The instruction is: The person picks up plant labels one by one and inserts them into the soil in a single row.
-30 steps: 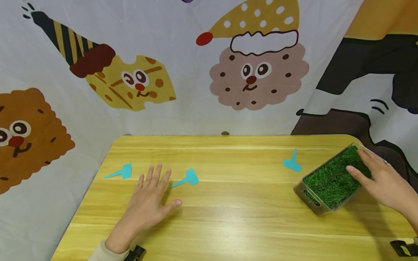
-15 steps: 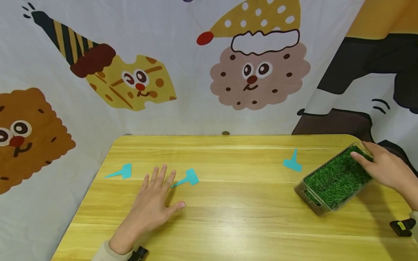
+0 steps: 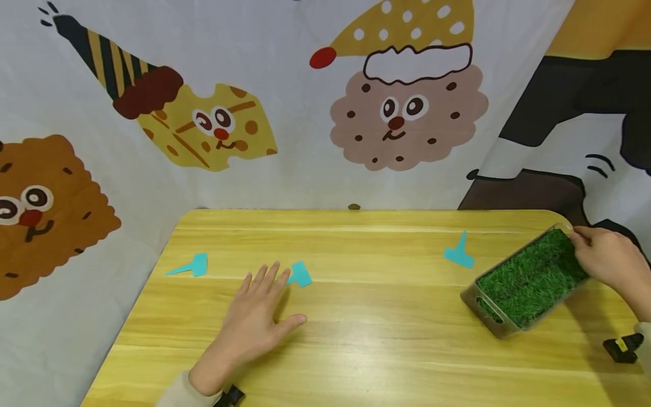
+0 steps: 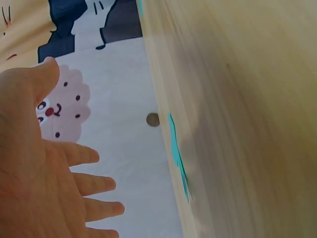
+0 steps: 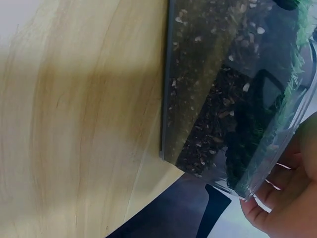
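The left hand and the right hand are bare. A plain, pale cream cloth sleeve covers the left arm, and a bit of a matching cream sleeve shows on the right. By the left wrist is a small black gadget. The right wrist's boxy black gadget has a yellow patch.

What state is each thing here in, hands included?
Clear box: no lid visible, grass inside.
Right hand: gripping the clear box's far end.
Left hand: fingers spread, holding nothing.
Left blue tag: lying on the table, unheld.
Middle blue tag: lying there, partly hidden by the left hand.
Right blue tag: lying there, unheld.
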Motion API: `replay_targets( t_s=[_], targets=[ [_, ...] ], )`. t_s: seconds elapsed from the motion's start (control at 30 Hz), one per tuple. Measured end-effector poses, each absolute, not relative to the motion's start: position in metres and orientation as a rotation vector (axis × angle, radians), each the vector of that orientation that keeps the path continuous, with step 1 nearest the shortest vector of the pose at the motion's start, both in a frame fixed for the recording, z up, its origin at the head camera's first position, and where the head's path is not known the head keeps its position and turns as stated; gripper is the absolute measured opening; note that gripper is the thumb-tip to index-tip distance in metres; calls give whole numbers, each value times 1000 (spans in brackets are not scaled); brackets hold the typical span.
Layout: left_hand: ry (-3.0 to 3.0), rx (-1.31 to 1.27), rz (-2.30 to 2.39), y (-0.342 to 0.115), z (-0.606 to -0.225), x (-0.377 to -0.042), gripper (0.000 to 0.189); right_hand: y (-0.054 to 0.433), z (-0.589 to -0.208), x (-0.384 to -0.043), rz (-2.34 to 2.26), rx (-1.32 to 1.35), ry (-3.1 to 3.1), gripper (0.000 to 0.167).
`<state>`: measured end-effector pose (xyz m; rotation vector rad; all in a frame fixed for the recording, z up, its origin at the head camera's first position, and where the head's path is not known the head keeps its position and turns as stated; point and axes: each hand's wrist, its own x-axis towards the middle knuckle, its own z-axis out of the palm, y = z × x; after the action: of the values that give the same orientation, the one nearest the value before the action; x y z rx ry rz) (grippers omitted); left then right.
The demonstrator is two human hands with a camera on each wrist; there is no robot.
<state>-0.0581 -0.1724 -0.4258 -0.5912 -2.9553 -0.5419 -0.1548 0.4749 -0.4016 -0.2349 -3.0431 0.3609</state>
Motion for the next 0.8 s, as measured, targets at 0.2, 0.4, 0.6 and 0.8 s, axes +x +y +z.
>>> replay_targets(
  t_s=[0.2,0.4,0.6,0.8],
  targets=[
    [-2915,-626,-570,-157,-424,-60,87,480,-406,-149,439,-216,-2972,39],
    [-2917,-678,-616,-140,-421,-64,86,478,-406,-145,463,-214,-2956,38],
    [-2893,-711,-688,-121,-419,-68,81,475,-406,-142,455,-197,-2947,33],
    [-2846,-727,-758,-103,-416,-69,69,472,-407,-139,470,-201,-2946,33]
  ],
)
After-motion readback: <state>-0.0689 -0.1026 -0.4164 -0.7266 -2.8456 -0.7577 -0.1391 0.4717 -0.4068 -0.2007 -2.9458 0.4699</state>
